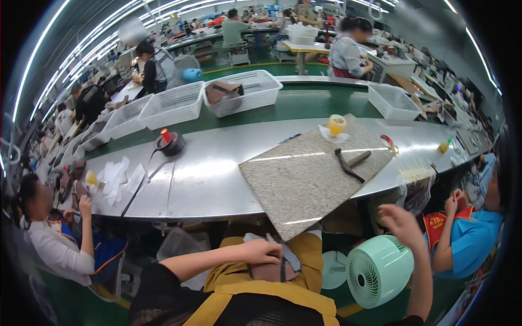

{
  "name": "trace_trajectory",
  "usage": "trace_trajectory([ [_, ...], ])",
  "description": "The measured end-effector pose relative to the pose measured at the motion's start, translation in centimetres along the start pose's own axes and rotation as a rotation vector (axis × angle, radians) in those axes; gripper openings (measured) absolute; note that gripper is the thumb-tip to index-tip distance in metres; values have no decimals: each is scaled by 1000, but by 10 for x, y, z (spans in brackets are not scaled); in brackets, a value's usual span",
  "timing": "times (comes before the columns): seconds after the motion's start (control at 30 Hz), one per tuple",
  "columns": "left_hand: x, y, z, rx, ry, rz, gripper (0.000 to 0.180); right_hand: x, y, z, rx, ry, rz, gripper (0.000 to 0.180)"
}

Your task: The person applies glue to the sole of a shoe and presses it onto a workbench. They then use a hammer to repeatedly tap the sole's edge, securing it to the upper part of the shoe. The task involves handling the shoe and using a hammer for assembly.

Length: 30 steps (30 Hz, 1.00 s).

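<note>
Left hand [265, 252] rests in the lap at about 6 o'clock, fingers curled down on a brown leather piece [270, 270] with a grey piece [288, 255] tucked against it; a thin dark tool [282, 266] stands across the leather, but whether the fingers pinch it I cannot tell. Right hand [401, 224] is raised at 4 o'clock, fingers spread wide, holding nothing, blurred, just above the mint-green fan [379, 270]. Speckled stone slab [310, 174] lies on the metal surface [212, 179] at 12 o'clock from the lap, with a dark hand tool [350, 163] and a yellow cup [337, 125] on it. Judgement: the leather sits off the slab, unsupported; pressing it flat with the left hand and keeping the loose grey piece aligned would matter most.
</note>
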State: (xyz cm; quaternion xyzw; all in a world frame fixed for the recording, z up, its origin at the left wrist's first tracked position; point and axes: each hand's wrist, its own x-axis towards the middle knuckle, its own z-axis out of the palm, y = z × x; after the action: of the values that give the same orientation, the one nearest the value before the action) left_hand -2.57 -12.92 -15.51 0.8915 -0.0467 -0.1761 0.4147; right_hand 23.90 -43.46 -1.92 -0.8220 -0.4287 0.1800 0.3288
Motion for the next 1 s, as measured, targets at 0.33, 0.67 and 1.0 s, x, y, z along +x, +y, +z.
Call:
trace_trajectory([
  [0.33,3,31,-30,-310,88,464,25,35,-78,160,106,-489,-208,37],
  [0.67,2,5,-16,-278,200,305,30,53,-51,159,-165,-754,-290,34],
  [1.0,20,21,-26,-300,-6,112,30,42,-30,150,-175,-722,-277,31],
])
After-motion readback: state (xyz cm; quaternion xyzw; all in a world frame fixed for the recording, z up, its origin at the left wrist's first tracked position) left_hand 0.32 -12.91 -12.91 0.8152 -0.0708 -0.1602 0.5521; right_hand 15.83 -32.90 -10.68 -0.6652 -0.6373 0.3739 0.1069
